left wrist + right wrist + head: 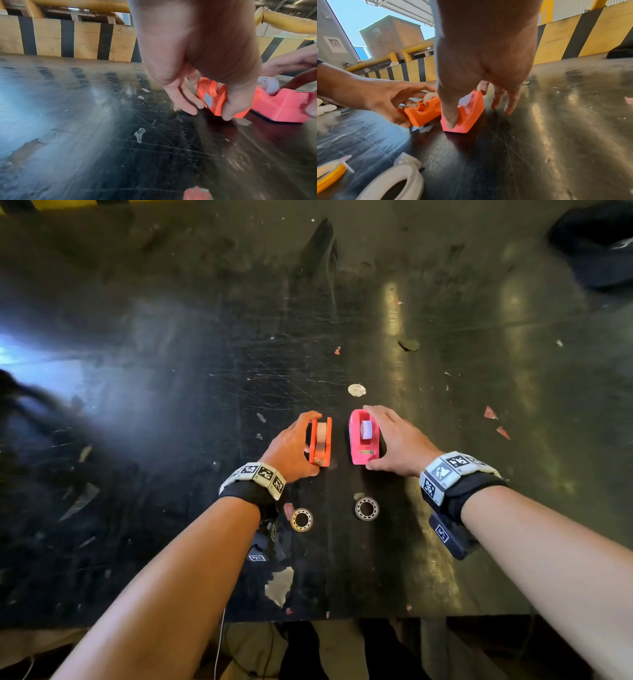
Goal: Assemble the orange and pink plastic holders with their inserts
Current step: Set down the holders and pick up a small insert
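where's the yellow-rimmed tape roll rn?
Head view: the yellow-rimmed tape roll lies flat on the dark table, just right of the left wrist, near side of the orange holder; the grey roll sits to its right.

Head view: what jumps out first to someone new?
The two bright tape dispensers side by side mid-table: the orange dispenser, gripped by the left hand, and the pink dispenser, with the right hand around it. Each has a tape roll seated in it. Nearer the person, two more rolls lie flat on the dark scratched table: a yellowish roll and a clear roll.
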